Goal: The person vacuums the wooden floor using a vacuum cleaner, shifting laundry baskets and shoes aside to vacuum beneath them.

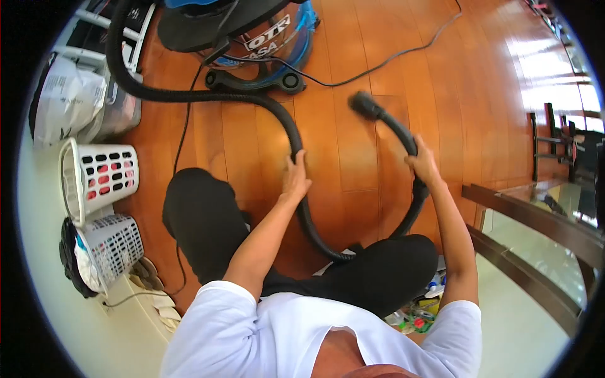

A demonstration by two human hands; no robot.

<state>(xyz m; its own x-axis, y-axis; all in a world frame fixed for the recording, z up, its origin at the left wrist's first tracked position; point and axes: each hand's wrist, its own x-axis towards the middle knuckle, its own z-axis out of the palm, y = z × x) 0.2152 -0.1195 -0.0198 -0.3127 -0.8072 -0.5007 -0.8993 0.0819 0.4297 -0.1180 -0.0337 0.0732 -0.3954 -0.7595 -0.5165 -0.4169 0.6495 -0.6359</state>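
A black vacuum hose (214, 96) runs from the upper left, down past my knees, and curves back up on the right. My left hand (294, 179) is closed around its middle stretch. On the right, my right hand (423, 162) grips the hose's stiff curved end section (397, 131). That section ends in a dark brush-like head (363, 104), blurred, just over or on the wooden floor; which of the two I cannot tell. The vacuum cleaner (268, 44), blue and black with a see-through tank, stands on casters at the top.
Two white laundry baskets (104, 176) stand along the left wall, below a plastic bag (69, 101). A black power cord (384, 65) trails across the floor (353, 151). At right is a brown wooden frame (529, 217). Colourful small items (419, 318) lie beside my leg.
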